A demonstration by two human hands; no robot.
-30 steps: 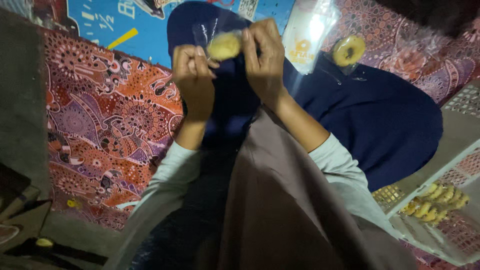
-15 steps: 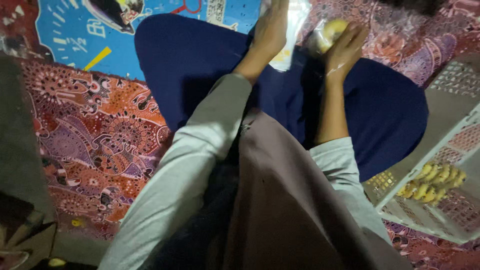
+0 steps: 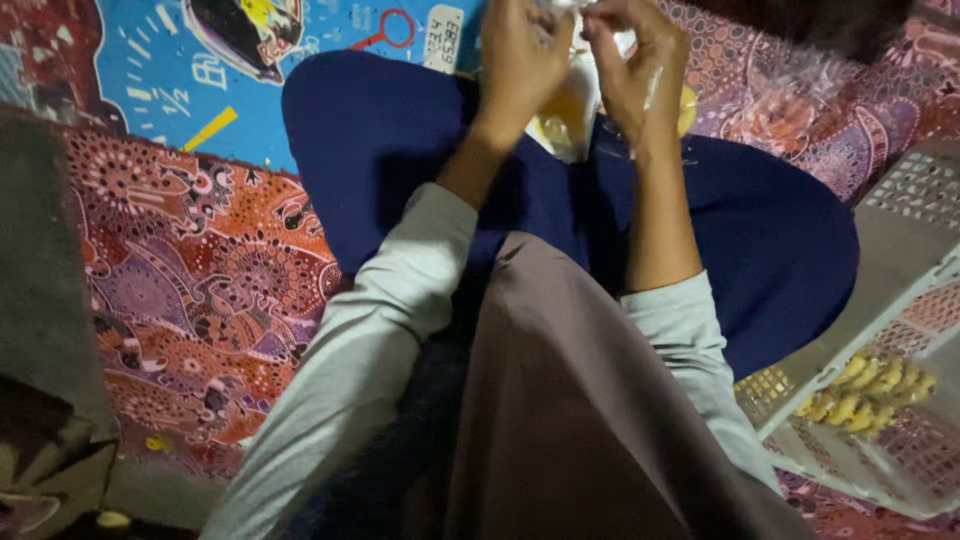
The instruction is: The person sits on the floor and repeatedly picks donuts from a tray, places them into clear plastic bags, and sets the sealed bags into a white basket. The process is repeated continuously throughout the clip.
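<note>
Our left hand point(image 3: 520, 65) and right hand point(image 3: 640, 70) both pinch a clear bag point(image 3: 570, 115) of yellow snacks; tray point(image 3: 900, 300) at right.

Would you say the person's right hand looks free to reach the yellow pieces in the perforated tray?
Probably not at once: the right hand grips a clear plastic bag together with the left hand. Otherwise nothing blocks the yellow pieces.
</note>
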